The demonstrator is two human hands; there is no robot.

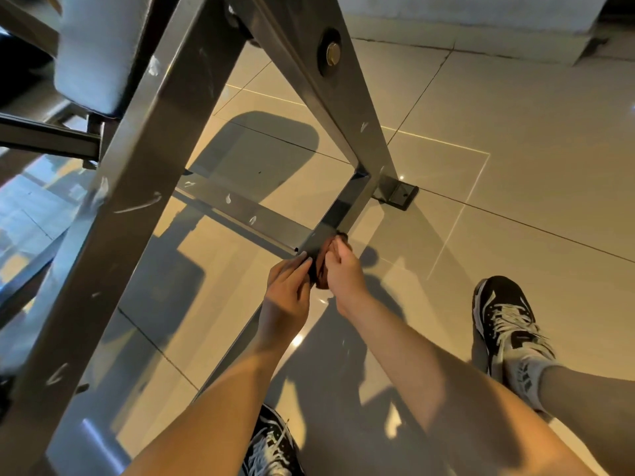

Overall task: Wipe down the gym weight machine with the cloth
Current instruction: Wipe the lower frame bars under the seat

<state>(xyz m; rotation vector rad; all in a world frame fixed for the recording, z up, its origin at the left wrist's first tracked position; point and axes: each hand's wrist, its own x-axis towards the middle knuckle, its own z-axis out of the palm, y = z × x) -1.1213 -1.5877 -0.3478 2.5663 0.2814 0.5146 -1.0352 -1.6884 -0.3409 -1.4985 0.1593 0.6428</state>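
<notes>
Down near the floor [498, 115], the dark reddish cloth [320, 273] is bunched against the near end of the low bar [338, 209] of the weight machine [144, 159], squeezed between both hands. The right hand [345, 274] has its fingers curled round the cloth from the right, clamped on it. The left hand [287, 286] reaches in from the left with fingers laid on the cloth's edge, though I cannot tell whether it pinches or merely presses, as the thumb is hidden. The step in hand looks like wiping this base bar. To do it well, wrap the cloth round the bar so that top and sides are covered at once, then draw it in long strokes toward the far foot plate [400, 195] rather than dabbing. The cross bar [240, 209] running off to the left carries white smears [228, 199] (the big slanted uprights nearer the camera show the same), so those spots likely need firmer pressure and a fresh fold of cloth.
</notes>
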